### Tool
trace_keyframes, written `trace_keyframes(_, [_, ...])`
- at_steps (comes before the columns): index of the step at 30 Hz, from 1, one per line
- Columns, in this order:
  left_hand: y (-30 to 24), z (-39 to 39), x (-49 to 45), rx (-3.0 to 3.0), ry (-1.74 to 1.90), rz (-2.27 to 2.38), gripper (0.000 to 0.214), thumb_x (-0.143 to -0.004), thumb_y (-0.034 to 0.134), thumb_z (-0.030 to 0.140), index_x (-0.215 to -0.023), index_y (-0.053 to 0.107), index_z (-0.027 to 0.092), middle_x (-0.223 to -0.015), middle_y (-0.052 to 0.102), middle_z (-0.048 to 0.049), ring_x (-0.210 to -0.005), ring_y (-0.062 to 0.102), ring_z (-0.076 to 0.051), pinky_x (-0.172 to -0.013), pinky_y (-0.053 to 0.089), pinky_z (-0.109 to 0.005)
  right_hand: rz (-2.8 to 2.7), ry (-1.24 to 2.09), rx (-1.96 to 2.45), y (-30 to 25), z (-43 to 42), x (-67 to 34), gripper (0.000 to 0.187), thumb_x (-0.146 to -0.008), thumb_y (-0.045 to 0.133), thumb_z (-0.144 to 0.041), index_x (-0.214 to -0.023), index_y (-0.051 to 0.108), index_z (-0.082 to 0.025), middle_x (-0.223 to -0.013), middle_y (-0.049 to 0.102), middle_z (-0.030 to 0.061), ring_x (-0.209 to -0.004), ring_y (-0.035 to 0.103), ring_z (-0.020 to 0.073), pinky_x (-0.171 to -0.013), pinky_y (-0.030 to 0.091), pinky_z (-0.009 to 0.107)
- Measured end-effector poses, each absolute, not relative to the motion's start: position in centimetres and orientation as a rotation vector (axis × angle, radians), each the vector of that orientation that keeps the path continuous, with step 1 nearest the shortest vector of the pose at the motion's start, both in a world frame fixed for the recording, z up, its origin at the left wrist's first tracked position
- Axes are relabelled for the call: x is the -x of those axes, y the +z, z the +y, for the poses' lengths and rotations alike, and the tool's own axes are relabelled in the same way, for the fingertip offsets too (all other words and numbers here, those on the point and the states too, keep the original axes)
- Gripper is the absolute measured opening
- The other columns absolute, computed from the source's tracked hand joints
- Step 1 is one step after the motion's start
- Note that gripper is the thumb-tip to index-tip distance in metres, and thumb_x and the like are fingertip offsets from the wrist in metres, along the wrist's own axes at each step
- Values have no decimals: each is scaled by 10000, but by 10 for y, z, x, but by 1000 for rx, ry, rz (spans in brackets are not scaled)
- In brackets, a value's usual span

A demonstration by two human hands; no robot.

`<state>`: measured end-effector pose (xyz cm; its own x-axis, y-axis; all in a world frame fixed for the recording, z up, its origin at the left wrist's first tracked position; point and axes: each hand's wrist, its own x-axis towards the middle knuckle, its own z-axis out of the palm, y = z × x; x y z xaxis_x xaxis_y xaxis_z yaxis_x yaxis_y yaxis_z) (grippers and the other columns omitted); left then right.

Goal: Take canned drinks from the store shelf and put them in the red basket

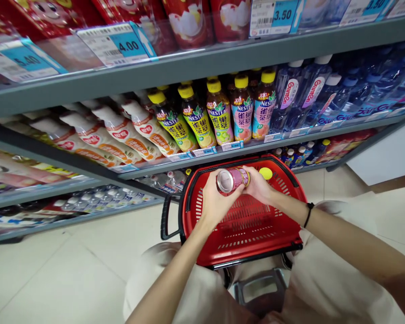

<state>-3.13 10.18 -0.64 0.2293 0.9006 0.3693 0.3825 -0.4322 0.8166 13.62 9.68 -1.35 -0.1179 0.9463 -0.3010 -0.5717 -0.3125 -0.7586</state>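
I count one red basket [222,257] before me. Over it are two sets of fingers, my left fingers [234,195] and my right fingers [251,177], with one can [239,176] between them. One yellow cap [266,173] shows within the basket's rim. Beyond the basket I make out five Nestea bottles [220,114] in the front row; those behind are too hidden to number. Beyond it leftward are four heart-labelled bottles [121,132]. Beyond it rightward, the blue-tinted water bottles [344,101] overlap too much for me to count. At the basket's left is one black handle [164,220].
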Motion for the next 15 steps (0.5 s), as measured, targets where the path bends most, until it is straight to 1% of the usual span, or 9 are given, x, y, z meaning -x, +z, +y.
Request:
trace_keyframes(2, [-11, 108, 29, -1693, 1107, 1159, 650, -787, 865, 478, -1285, 566, 185, -1216, 703, -110, -1003, 727, -249, -894, 595, -398, -645, 1724, 920, -10, 98, -141, 305, -972, 491, -459, -1033, 642, -201, -871, 725, 51, -786, 658, 211, -629, 551, 295])
trace_keyframes(3, [-12, 112, 28, -1581, 1101, 1126, 644, -792, 858, 486, -1278, 567, 181, -1226, 707, -118, -1013, 731, -247, -905, 592, -391, -665, 1730, 925, -8, 99, -143, 315, -978, 483, -460, -1040, 638, -194, -882, 724, 62, -780, 657, 215, -620, 561, 305])
trace_keyframes(6, [-12, 121, 28, -1325, 1112, 1026, 599, -770, 868, 500, -1189, 603, 164, -1206, 736, -125, -1096, 719, -249, -1011, 550, -391, -666, 1709, 969, -5, 99, -150, 343, -997, 459, -452, -995, 640, -160, -845, 704, 87, -729, 651, 219, -591, 572, 323])
trace_keyframes(8, [-10, 126, 30, -1201, 1065, 982, 593, -734, 896, 505, -1140, 645, 153, -1182, 755, -122, -1111, 712, -254, -1030, 533, -385, -644, 1682, 1002, -4, 99, -154, 337, -999, 473, -438, -964, 643, -149, -802, 687, 87, -679, 634, 211, -554, 557, 315])
trace_keyframes(10, [-7, 131, 36, -1081, 970, 934, 592, -719, 912, 514, -1118, 690, 136, -1154, 767, -126, -1086, 716, -253, -989, 542, -361, -625, 1647, 1025, -2, 99, -156, 322, -998, 496, -416, -926, 647, -141, -763, 671, 82, -632, 607, 195, -508, 524, 293])
trace_keyframes(12, [-5, 135, 42, -959, 855, 906, 598, -722, 917, 523, -1129, 717, 132, -1133, 774, -128, -1041, 718, -234, -909, 555, -321, -624, 1620, 1032, -1, 98, -157, 329, -1001, 505, -397, -875, 654, -132, -722, 654, 79, -594, 582, 181, -465, 482, 271])
trace_keyframes(15, [-4, 140, 49, -788, 709, 913, 568, -762, 889, 548, -1150, 728, 165, -1074, 782, -111, -897, 718, -190, -765, 564, -274, -636, 1632, 1019, 1, 97, -157, 359, -1002, 505, -392, -814, 660, -128, -679, 645, 74, -539, 566, 164, -437, 448, 254])
